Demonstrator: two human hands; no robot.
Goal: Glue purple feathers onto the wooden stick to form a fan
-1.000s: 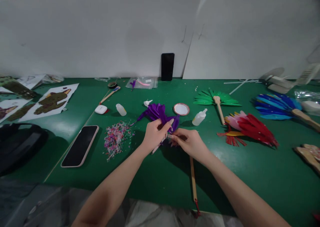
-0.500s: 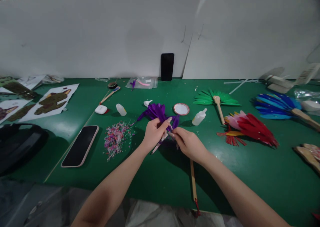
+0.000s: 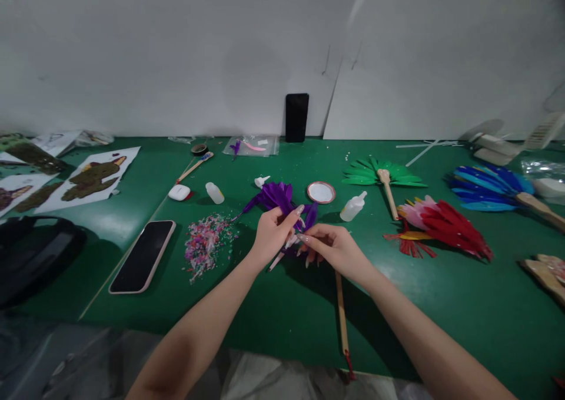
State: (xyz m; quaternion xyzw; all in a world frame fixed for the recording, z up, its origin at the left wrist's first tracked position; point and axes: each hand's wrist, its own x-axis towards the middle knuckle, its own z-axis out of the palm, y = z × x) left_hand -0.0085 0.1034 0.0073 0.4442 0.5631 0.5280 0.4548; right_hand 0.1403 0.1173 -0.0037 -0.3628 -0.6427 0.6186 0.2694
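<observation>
My left hand [image 3: 274,233] is closed around a bunch of purple feathers [image 3: 276,195] in the middle of the table. My right hand [image 3: 339,250] meets it from the right, thumb and forefinger pinched at the base of the bunch; whatever lies between those fingertips is too small to make out. A pale pointed strip [image 3: 277,261] sticks out below my left fingers. Under my right hand lies a wooden handle [image 3: 341,312] with a red cord at its near end; its far end is hidden.
Left of my hands are a heap of coloured bits [image 3: 207,244], a phone [image 3: 143,256] and a small white bottle [image 3: 215,193]. Beyond them lie a round lid [image 3: 321,192] and a nozzle bottle [image 3: 353,206]. Green [image 3: 359,173], red [image 3: 450,226] and blue [image 3: 485,187] feather fans lie right.
My right hand has turned slightly and its fingers have shifted at the base of the purple feathers. The left hand keeps its grip in nearly the same place.
</observation>
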